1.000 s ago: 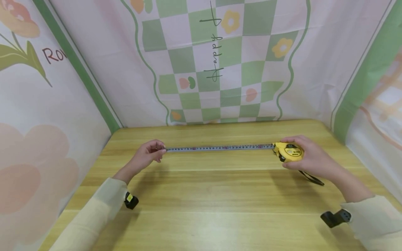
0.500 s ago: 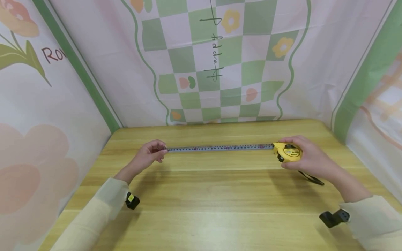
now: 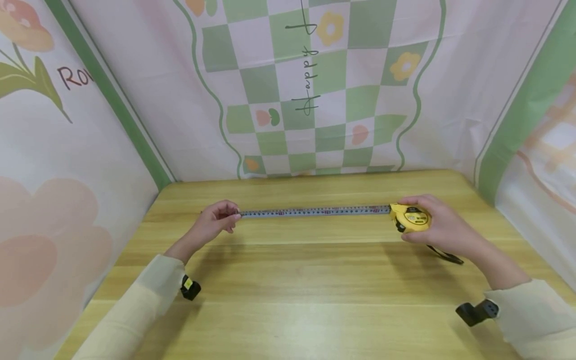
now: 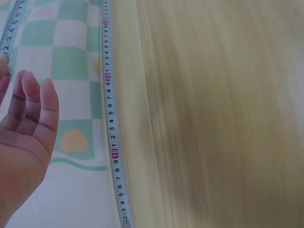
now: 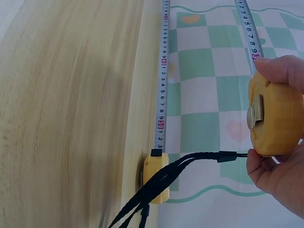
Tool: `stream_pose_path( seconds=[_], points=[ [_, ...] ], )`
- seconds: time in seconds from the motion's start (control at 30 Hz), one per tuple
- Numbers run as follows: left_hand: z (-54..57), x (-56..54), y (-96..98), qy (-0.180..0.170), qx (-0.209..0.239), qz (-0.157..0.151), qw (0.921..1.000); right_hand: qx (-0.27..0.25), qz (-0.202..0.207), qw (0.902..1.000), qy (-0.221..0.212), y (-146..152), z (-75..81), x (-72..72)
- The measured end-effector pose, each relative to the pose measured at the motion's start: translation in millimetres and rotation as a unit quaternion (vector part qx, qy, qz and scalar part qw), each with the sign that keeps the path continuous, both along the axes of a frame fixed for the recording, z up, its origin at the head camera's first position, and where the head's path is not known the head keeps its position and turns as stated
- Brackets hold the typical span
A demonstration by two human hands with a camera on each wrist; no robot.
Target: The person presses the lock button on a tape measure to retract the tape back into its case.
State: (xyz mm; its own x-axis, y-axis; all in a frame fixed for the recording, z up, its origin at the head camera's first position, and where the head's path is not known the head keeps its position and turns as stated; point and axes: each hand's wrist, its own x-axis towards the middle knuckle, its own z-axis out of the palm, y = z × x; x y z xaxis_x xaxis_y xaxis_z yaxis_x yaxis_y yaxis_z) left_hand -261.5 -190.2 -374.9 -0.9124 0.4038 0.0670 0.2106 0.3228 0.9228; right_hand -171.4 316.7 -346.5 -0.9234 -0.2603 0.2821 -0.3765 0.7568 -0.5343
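A yellow tape measure is gripped in my right hand, thumb and fingers round its case. From it a silver blade runs straight to my left hand, whose thumb and fingers pinch the end. A black wrist strap hangs below the case. In the left wrist view the pinching fingertips are mostly cut off; the other fingers curve loosely. The right wrist view shows the metal clip on the held case. Also there, a second yellow tape measure lies at the table's edge.
The second tape's blade lies extended along the table edge in both wrist views; I cannot make it out in the head view. The wooden tabletop meets a printed cloth backdrop at the back, with cloth sides left and right.
My right hand and the tape measure case have shifted slightly left. The left hand has moved a touch right, so the stretched blade between them is a little shorter.
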Motion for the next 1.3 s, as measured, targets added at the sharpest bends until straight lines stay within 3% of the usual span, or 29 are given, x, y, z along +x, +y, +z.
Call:
stream_pose_path(
  seconds=[0.17,0.43,0.73,1.3],
  points=[
    [3.2,0.9,3.9,-0.007,0.001,-0.004,1.0,0.002,0.001,1.0,0.0,-2,0.6,0.1],
    [26.3,19.5,14.6,-0.003,0.0,-0.015,0.9999,0.004,0.001,1.0,-0.003,-2,0.5,-1.0],
    [3.7,2.4,12.0,-0.01,0.002,-0.014,0.9998,-0.003,0.005,1.0,-0.008,-2,1.7,-0.3],
    [-3.9,1.6,16.6,-0.004,0.014,-0.034,0.9993,-0.003,0.001,1.0,-0.005,-8,-1.7,2.8]
  ],
)
